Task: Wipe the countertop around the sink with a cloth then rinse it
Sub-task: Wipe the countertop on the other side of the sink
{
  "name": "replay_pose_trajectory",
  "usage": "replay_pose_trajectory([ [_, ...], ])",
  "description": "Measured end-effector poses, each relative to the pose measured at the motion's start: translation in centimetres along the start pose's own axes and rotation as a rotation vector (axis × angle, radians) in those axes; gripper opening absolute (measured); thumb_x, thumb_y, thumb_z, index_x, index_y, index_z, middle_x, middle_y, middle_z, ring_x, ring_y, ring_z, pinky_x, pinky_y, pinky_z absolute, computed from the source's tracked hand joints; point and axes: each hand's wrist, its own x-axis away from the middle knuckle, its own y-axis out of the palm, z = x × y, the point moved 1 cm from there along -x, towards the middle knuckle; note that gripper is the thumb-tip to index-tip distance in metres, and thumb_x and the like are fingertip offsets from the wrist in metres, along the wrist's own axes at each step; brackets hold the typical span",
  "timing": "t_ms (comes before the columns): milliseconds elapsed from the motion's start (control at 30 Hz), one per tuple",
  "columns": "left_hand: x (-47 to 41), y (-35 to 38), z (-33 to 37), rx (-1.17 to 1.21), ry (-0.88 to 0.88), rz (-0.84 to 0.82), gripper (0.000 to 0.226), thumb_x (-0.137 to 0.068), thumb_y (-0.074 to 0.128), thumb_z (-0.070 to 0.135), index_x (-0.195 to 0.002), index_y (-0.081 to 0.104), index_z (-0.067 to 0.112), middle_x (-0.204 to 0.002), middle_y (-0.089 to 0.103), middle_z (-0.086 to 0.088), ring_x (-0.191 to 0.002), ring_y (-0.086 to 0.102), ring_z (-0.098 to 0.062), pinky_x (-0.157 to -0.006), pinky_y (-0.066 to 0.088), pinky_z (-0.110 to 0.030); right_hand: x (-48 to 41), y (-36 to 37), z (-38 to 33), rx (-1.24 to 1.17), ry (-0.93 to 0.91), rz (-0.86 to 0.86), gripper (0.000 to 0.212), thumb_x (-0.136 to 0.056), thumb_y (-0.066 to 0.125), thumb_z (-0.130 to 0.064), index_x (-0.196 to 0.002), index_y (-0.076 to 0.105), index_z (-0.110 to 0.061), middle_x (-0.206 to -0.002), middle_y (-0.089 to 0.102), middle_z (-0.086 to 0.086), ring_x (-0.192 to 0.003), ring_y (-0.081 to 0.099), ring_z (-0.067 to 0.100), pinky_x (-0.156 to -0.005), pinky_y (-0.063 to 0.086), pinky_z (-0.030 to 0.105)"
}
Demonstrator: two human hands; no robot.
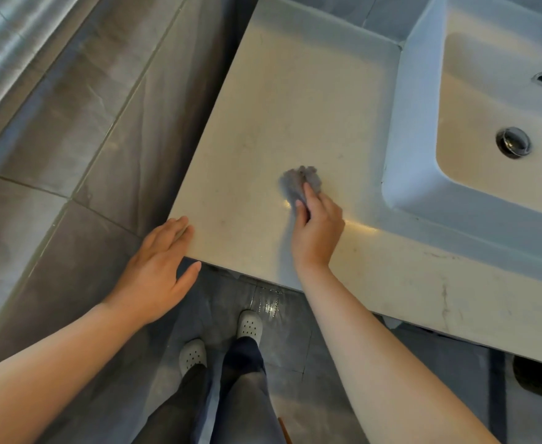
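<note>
While my left hand (157,270) rests flat, fingers straight, on the worktop (279,100) corner, my right hand (317,222) pinches the bunched grey cloth (300,181) against the worktop. The sink (423,129) lies near its right, nearer this hand.

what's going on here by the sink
A person is wiping the beige countertop to the left of the white sink. Their right hand grips a bunched grey cloth and presses it onto the surface, near the front edge. The left hand rests flat on the countertop's corner. The cloth is outside the sink, so the rinse is not yet done.
</note>
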Motion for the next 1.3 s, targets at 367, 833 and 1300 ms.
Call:
replay_pose_trajectory([
  [367, 0.1, -0.3, 0.0, -0.028, 0.026, 0.008, 0.065, -0.094, 0.048, 0.038, -0.148, 0.027, 0.009, -0.158, 0.017, -0.003, -0.144, 0.011, -0.019, -0.111, 0.008, -0.026, 7.1, -4.7, -3.4, -0.314, 0.024, -0.188, 0.030, -0.091, 0.061, -0.015, -0.121, 0.063, -0.016, -0.112, 0.066, -0.003, -0.104, 0.058, 0.014, -0.090, 0.045, 0.023],
  [833, 0.2, -0.4, 0.1, -0.016, 0.025, -0.015, 0.066, -0.095, 0.046, 0.035, -0.150, 0.019, 0.012, -0.159, 0.009, 0.000, -0.145, 0.004, -0.016, -0.112, 0.004, -0.024, 11.7, -3.6, -0.6, -0.104, 0.207, 0.053, 0.033, -0.093, 0.051, -0.025, -0.123, 0.062, -0.015, -0.110, 0.061, 0.006, -0.102, 0.048, 0.015, -0.087, 0.043, 0.027],
  [1300, 0.1, -0.4, -0.2, -0.012, 0.017, -0.026, 0.075, -0.091, 0.044, 0.053, -0.151, 0.018, 0.014, -0.159, 0.008, 0.002, -0.145, 0.005, -0.017, -0.114, 0.010, -0.028, -0.1, -7.8, 2.0, -0.261, 0.314, 0.021, 0.032, -0.091, 0.060, -0.016, -0.122, 0.063, -0.015, -0.108, 0.061, -0.012, -0.103, 0.060, 0.007, -0.086, 0.040, 0.012],
])
